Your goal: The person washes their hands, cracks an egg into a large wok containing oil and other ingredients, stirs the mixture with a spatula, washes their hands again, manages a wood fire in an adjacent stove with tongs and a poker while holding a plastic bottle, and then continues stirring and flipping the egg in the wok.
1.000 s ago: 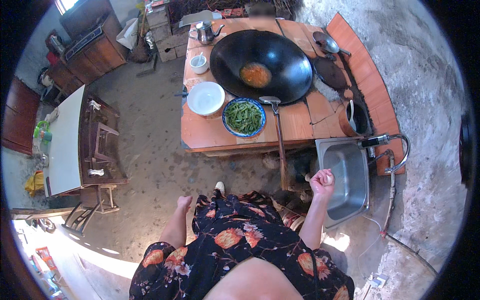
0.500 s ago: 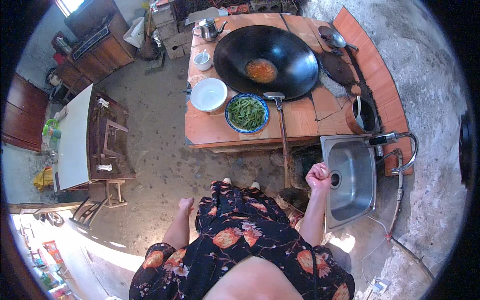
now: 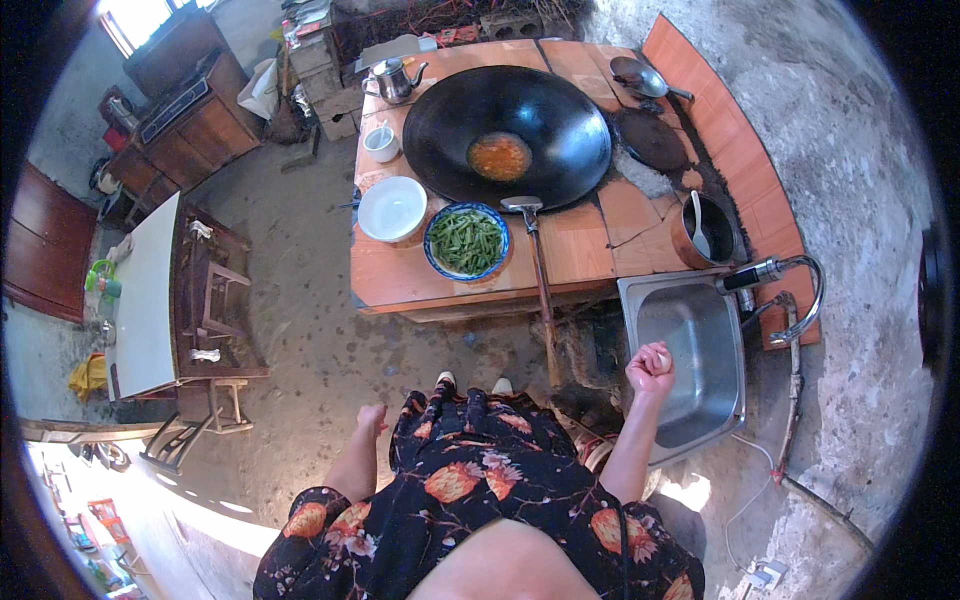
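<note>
Rough concrete floor (image 3: 310,330), speckled and worn, with a low tiled stove counter (image 3: 590,245) of orange-brown squares ahead, its near edge straight and chipped. Set into the counter is a big round black wok (image 3: 560,115), matte, with a small pool of orange sauce (image 3: 499,155) at its centre. A long-handled metal spatula (image 3: 535,260) rests its blade on the wok rim, handle running down past the counter edge. Just left of it sits a blue-rimmed bowl of green beans (image 3: 466,241), then an empty white plate (image 3: 391,208), and a small white cup (image 3: 381,142) further back. Metal kettle (image 3: 396,80) at the far corner. Steel sink (image 3: 690,350), rectangular and shiny, sits right of the counter with a curved tap (image 3: 790,290) over it. Right hand (image 3: 650,370) is raised over the sink's near-left edge, fingers curled into a loose fist; whether it holds something, can't tell. Left hand (image 3: 372,418) hangs low over bare floor, fingers loosely together, touching nothing. Open floor between person and counter; wooden table and stools (image 3: 200,300) stand well apart on the left.
</note>
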Demonstrator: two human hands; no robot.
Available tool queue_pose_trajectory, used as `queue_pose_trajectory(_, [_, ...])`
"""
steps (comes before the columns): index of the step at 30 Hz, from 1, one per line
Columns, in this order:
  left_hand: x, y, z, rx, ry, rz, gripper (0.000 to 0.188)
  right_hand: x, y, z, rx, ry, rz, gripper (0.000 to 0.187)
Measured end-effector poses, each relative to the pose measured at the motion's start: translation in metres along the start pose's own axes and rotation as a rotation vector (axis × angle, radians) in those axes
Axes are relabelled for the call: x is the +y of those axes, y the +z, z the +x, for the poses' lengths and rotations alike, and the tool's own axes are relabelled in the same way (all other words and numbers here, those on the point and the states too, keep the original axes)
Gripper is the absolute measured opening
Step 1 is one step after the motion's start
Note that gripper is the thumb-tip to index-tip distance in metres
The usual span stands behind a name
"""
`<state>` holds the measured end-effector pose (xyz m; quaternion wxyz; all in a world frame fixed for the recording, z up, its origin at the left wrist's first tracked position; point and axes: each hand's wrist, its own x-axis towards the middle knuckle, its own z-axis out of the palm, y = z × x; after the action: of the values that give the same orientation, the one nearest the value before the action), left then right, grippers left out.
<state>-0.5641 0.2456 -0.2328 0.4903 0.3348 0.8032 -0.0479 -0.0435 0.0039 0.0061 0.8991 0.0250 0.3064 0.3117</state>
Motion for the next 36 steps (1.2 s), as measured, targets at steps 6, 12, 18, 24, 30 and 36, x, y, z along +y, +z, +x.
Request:
queue_pose_trajectory(6, [0.008, -0.001, -0.013, -0.021, 0.073, 0.055, 0.035, -0.012, 0.013, -0.007, -0.047, -0.171, -0.052, 0.018])
queue_pose_trajectory(12, [0.028, -0.001, -0.024, -0.004, 0.117, 0.462, 0.035, -0.056, 0.010, -0.001, 0.016, -0.267, 0.021, 0.029])
queue_pose_trajectory(18, [0.009, -0.014, -0.017, -0.021, 0.045, 0.390, 0.038, -0.048, -0.004, 0.023, -0.107, -0.085, 0.064, 0.023])
queue_pose_trajectory(24, [0.019, -0.023, -0.022, -0.047, 0.277, 0.623, 0.036, -0.027, 0.005, 0.027, -0.061, -0.075, 0.097, 0.021])
queue_pose_trajectory(30, [0.033, -0.018, -0.015, 0.000, 0.088, 0.303, 0.032, -0.023, 0.007, 0.031, -0.094, -0.091, 0.125, 0.019])
queue_pose_trajectory(36, [0.015, -0.006, -0.008, -0.028, 0.082, 0.111, 0.025, -0.025, 0.012, 0.024, -0.117, -0.037, 0.057, 0.010])
